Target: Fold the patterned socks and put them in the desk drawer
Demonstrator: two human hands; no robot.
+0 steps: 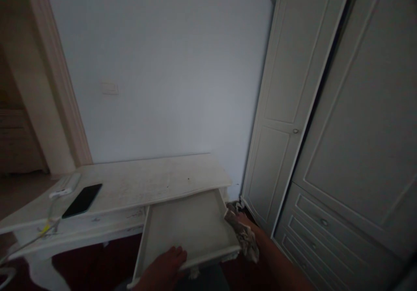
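Observation:
A drawer (189, 221) is pulled out from the right part of a white desk (143, 180), and its inside shows bare. My left hand (167, 265) rests over the drawer's front edge with its fingers bent over the rim; part of it is in shadow. At the drawer's right side, my right hand (243, 218) grips a crumpled greyish cloth (246, 239), which hangs down beside the drawer's outer wall.
A dark phone (82, 200) and a white power strip (66, 185) with a cable lie on the desk's left end. A white wardrobe (280, 108) with drawers stands at the right. Behind the desk rises a pale wall (163, 74).

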